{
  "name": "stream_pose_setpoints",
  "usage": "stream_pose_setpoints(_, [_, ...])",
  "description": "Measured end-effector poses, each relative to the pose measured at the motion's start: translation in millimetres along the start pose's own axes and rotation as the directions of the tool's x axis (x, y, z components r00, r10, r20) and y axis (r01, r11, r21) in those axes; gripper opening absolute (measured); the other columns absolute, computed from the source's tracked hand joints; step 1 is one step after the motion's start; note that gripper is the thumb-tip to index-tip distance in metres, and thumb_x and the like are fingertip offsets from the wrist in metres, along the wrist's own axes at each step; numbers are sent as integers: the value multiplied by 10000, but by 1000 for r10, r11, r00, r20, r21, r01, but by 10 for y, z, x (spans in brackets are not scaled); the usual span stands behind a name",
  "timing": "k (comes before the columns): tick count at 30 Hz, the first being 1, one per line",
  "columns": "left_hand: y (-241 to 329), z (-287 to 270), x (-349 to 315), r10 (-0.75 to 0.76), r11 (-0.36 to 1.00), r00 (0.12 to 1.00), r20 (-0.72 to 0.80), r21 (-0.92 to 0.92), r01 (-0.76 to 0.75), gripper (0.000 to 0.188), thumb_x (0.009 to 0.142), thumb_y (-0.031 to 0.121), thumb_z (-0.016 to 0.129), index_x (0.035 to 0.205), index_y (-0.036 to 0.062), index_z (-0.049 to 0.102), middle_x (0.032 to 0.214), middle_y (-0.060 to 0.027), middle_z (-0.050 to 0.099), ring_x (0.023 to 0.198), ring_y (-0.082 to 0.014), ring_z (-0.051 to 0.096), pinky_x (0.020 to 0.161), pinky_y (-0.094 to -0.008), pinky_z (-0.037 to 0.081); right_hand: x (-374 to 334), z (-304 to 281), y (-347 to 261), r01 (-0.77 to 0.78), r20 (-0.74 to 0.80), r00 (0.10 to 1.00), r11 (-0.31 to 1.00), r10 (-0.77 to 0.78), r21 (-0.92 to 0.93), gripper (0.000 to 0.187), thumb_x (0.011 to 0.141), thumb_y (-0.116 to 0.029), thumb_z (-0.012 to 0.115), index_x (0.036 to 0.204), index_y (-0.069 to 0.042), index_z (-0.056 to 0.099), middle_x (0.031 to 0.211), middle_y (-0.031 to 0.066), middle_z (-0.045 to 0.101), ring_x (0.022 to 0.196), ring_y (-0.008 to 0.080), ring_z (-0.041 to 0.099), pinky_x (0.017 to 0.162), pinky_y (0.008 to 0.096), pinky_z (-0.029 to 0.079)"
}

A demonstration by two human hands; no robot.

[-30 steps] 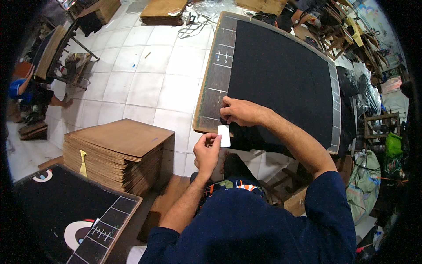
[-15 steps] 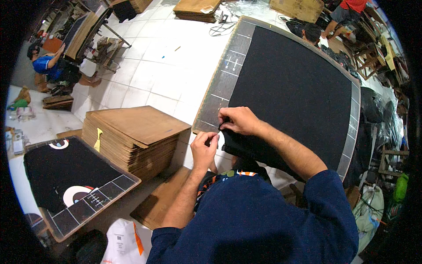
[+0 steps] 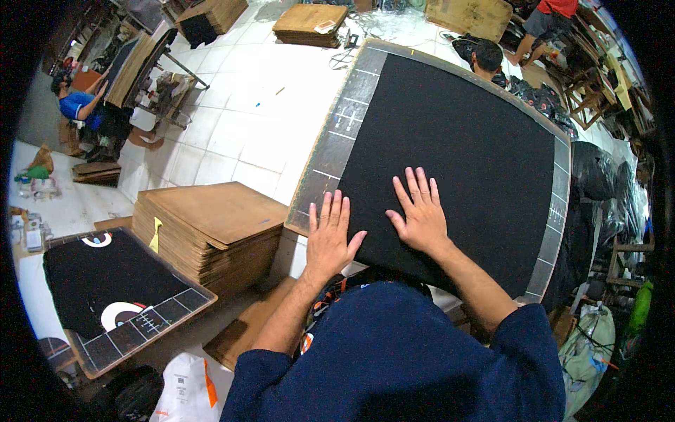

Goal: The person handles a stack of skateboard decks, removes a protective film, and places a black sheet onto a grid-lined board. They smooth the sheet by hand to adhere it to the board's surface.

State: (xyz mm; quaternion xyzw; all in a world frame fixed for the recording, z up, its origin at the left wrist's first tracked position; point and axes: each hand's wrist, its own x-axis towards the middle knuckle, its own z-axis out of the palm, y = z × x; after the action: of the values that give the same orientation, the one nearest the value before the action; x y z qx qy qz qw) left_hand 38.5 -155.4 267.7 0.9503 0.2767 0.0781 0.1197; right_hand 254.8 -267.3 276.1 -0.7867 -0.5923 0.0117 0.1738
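Observation:
A large black fabric piece (image 3: 464,148) lies over a dark board (image 3: 330,144) with white ruled lines, whose marked strips show along its left and right sides. My left hand (image 3: 330,238) rests flat at the fabric's near left edge, fingers stretched, partly over the ruled strip. Farther right, my right hand (image 3: 422,214) presses flat on the black cloth with its fingers spread. Neither hand holds anything.
Left of me stands a tall stack of brown boards (image 3: 218,211) with a yellow strip hanging from it. Beyond it sits another ruled board (image 3: 126,341) bearing black cloth with white round prints. A white bag (image 3: 184,387) lies below. A person in blue (image 3: 77,104) works at far left.
Both hands have let go of the fabric's near left corner and opened flat onto it. The right hand moved right; the corner now lies down on the board.

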Motion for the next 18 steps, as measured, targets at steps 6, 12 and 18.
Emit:
stream_pose_setpoints(6, [68,-115,80,-72,988,995,72,141,61,808,993,477,622,1548,-82,439,1671,-264,358,1609,-419,215,1274,-692,51,-99,184,71,-26,23,999,1000,26,-2,756,990,-508,644,1602,-104,459,1701,225,325,1589,413,272,1285,609,181])
stream_pose_setpoints(12, [332,135,707,174,985,972,-161,34,-171,777,1007,375,620,1559,-117,380,1685,-307,294,1608,-446,197,1303,-604,115,-179,19,179,-130,-43,987,936,152,328,720,1001,-401,655,1600,-66,438,1688,267,321,1585,441,268,1299,561,209])
stream_pose_setpoints(18, [368,421,882,213,976,976,-42,49,-211,799,1034,460,573,1620,-33,346,1719,-274,242,1617,-415,180,1302,-597,115,-1192,-435,866,-631,-424,730,768,536,-114,763,1002,-387,659,1628,-50,383,1704,268,283,1596,453,228,1286,591,206])
